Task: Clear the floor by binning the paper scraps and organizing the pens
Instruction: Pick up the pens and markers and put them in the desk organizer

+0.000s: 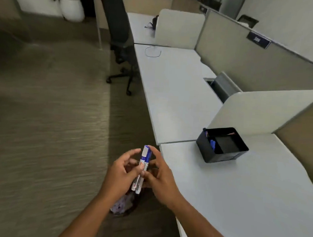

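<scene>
Stretching along the right of the carpeted floor [50, 132], a row of white desks [220, 188] carries a black organizer box [222, 145] near the front edge, a blue pen [212, 143] standing in one of its compartments. Left of the box and off the desk's edge, two hands meet over the floor: the left hand [121, 172] pinches two blue-capped pens [143, 164] upright, while the right hand [161, 175] touches them, fingers loosely spread. Directly below the hands sits a bin [121, 205] of crumpled paper.
</scene>
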Demonstrator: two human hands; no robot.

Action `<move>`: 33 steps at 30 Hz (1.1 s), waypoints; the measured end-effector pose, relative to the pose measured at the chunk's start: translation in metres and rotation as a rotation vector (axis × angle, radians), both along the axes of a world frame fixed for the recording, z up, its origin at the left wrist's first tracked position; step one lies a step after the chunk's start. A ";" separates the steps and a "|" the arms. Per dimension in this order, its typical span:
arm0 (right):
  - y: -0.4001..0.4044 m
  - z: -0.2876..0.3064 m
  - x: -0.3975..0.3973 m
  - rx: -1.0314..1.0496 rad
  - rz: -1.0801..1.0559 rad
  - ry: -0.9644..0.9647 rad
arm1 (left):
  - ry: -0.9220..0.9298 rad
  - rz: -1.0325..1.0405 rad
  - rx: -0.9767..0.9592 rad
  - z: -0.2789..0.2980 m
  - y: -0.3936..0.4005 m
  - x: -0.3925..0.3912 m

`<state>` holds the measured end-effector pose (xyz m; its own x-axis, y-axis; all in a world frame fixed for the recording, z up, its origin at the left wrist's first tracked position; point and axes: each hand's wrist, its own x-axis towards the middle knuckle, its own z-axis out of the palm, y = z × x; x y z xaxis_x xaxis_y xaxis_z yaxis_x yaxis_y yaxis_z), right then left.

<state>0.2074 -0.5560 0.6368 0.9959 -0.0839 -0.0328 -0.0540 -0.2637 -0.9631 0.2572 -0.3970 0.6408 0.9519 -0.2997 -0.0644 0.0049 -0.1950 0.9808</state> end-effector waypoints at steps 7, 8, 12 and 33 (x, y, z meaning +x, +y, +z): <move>-0.123 0.041 0.002 -0.107 -0.209 -0.049 | -0.204 -0.199 0.152 0.049 -0.141 0.021; -0.139 0.044 0.004 -0.125 -0.234 -0.057 | -0.225 -0.213 0.161 0.051 -0.158 0.025; -0.199 0.051 0.018 -0.196 -0.275 -0.139 | -0.304 -0.235 0.210 0.058 -0.220 0.050; -0.361 0.007 0.103 -0.660 -0.346 -0.273 | -0.529 -0.231 0.413 0.024 -0.367 0.128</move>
